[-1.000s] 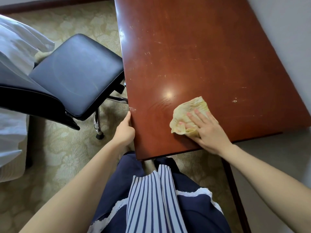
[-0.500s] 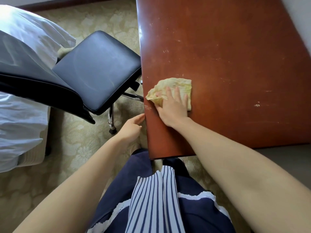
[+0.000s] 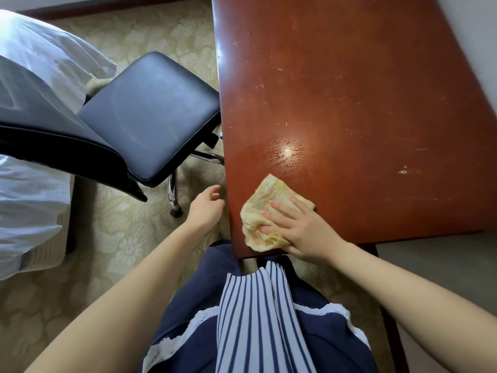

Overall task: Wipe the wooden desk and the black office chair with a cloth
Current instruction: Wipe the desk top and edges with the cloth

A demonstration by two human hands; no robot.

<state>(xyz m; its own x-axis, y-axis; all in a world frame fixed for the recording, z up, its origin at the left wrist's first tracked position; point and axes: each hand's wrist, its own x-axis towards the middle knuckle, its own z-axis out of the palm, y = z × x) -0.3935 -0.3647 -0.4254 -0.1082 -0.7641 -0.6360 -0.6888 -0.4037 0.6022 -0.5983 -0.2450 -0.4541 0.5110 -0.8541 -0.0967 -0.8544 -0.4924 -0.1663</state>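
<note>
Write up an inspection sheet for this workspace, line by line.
Surface: reddish-brown wooden desk, scratched, with a streaky glossy patch near the cloth.
Job's things: crumpled yellow cloth lies on the desk's near left corner; black padded office chair stands left of the desk, untouched.
Clutter: nothing seen.
Grippers: right hand presses the cloth with straight fingers; left hand hangs relaxed beside the desk's edge, holding nothing.
Cables: nothing seen.
Surroundings: patterned beige carpet, white bedding at left, grey wall at right.
</note>
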